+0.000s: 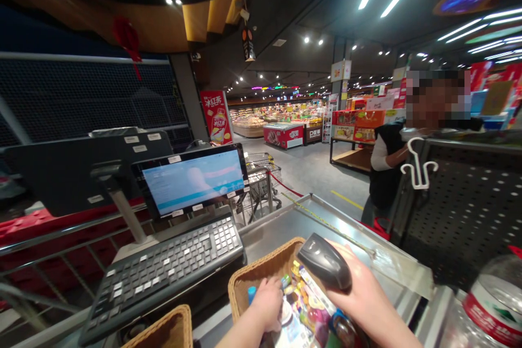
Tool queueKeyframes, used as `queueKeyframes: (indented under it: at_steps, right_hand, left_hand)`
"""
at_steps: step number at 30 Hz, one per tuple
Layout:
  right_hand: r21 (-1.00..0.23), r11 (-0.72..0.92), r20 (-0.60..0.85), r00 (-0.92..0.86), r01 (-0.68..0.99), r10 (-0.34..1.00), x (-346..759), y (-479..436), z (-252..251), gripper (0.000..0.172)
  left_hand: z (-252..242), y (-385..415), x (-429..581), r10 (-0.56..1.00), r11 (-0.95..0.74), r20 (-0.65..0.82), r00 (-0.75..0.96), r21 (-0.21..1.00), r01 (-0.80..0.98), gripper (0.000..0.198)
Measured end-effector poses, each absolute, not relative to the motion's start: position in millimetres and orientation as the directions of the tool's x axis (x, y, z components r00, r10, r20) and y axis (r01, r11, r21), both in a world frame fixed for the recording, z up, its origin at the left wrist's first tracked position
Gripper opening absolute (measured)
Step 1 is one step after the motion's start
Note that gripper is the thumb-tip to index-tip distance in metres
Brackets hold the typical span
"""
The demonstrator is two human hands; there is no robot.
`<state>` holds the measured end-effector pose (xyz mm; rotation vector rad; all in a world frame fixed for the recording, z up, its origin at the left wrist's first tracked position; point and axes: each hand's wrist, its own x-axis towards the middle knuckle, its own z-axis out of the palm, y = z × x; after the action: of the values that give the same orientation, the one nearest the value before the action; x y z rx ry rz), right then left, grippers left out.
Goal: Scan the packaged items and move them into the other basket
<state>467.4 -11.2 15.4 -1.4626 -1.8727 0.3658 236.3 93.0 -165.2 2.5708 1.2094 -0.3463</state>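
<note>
Head view: we grasp a black handheld scanner (324, 262) in the right hand (361, 285), fingers wrapped around its far side, and it sits above the right part of a wicker basket (261, 269). Inside that basket lies a jumble of small colourful packaged goods (312, 318), and our left hand (267, 302) reaches down among them, just beside a blue cap (252, 294) — whether its fingers close on anything, we cannot tell. A second wicker basket (185, 329) stands to the left, cut off by the lower edge. Beyond it we have a black keyboard (171, 269), with white labels on some keys, and behind that a lit screen (196, 179) tilted toward us. Our metal counter (281, 223) stretches away past the baskets; near its right end stands a clear plastic bottle (495, 304) with a red and white label. A white hook (420, 166) hangs at the edge of a dark perforated panel (473, 196), and next to it we see a person (387, 174) in a dark vest. Farther off — shopping carts (259, 174), a red chest freezer (283, 136) and lit store displays (293, 111).
</note>
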Motion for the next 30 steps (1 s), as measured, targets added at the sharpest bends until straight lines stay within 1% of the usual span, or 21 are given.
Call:
queueKeyframes:
  at_steps: [2,4,6,9,11,12,15,17,21,25,30]
  right_hand:
    - [-0.615,0.312,0.361,-0.093,0.724,0.928,468,-11,14,0.048]
    - [-0.618,0.312,0.362,-0.091,0.721,0.928,469,-11,14,0.048]
    - [-0.623,0.313,0.361,-0.091,0.717,0.928,469,-11,14,0.047]
    - [-0.63,0.313,0.356,-0.094,0.711,0.93,469,-12,15,0.046]
    - [-0.631,0.311,0.354,-0.093,0.711,0.931,468,-12,16,0.046]
    - [-0.631,0.308,0.353,-0.09,0.712,0.931,468,-13,16,0.046]
    - [-0.634,0.308,0.355,-0.087,0.71,0.931,466,-14,17,0.046]
    - [-0.636,0.313,0.361,-0.087,0.706,0.928,464,-13,17,0.046]
    - [-0.616,0.305,0.391,-0.055,0.726,0.919,457,-11,18,0.047]
    - [-0.592,0.299,0.421,-0.03,0.749,0.907,444,-10,20,0.05]
    - [-0.58,0.338,0.42,-0.083,0.741,0.904,426,-16,21,0.05]
  left_hand:
    - [-161,91,236,0.669,-0.643,-0.31,0.676,0.216,0.735,0.075]
    - [-154,88,237,0.61,-0.684,-0.286,0.738,0.28,0.674,0.072]
    - [-147,85,238,0.581,-0.707,-0.266,0.769,0.304,0.639,0.073]
    - [-139,82,238,0.632,-0.686,-0.192,0.751,0.312,0.657,0.079]
    - [-135,81,235,0.686,-0.662,-0.111,0.719,0.315,0.68,0.077]
    - [-133,80,233,0.711,-0.651,-0.066,0.7,0.312,0.692,0.072]
    - [-124,79,225,0.773,-0.623,0.065,0.631,0.269,0.735,0.057]
    - [-112,78,220,0.789,-0.613,0.129,0.6,0.218,0.76,0.052]
    - [-77,77,207,0.807,-0.583,0.182,0.562,0.098,0.806,0.051]
    - [-45,73,193,0.828,-0.517,0.244,0.504,-0.015,0.856,0.042]
    - [-19,62,176,0.834,-0.443,0.331,0.442,-0.078,0.893,0.039]
